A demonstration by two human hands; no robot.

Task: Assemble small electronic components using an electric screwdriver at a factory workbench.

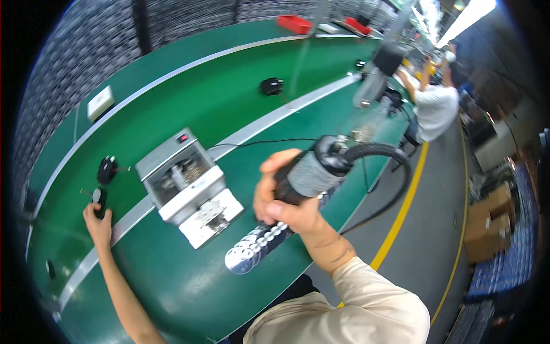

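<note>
My right hand [295, 215] is wrapped around a black electric screwdriver [312, 176] with a grey band. From its upper end a thick black cable [395, 153] loops down to the right. Its lower end is hidden behind my hand. At the far left my left hand [99, 225] reaches over the green conveyor belt [172, 103], thumb and fingers around a small black part [99, 198]. Just beyond lies a similar black part [106, 170] with a thin pin. Between my hands stands a grey screw feeder box [182, 172] with small metal pieces inside and a white plate in front.
A strip of round white discs [255, 247] lies below my right hand. Another black part [271, 86] sits farther along the belt. Red trays [294, 24] stand on the back ledge. A co-worker [435, 106] works at the far right, beside a yellow-lined aisle with cardboard boxes [490, 223].
</note>
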